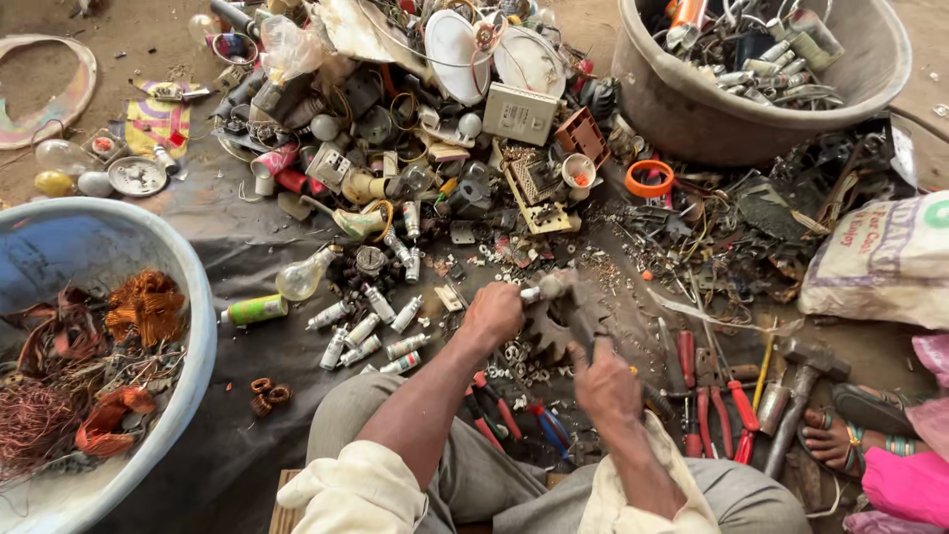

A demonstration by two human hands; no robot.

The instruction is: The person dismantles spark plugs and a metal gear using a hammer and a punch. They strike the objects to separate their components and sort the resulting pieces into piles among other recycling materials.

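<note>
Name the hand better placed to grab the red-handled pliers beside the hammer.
Right hand: the red-handled pliers lie just to its right, beside the hammer. The left hand is farther away, gripping a metal tool.

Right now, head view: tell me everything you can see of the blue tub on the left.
The blue tub is a wide, round basin, seemingly plastic, with a pale, scuffed rim and a dusty blue inside wall. It sits upright at the left edge of the picture, partly cut off, on the dark sheet. Inside lie tangled copper wire, orange-brown coils and a reddish winding. Two small copper rings lie just outside its rim. Neither hand touches it.
</note>
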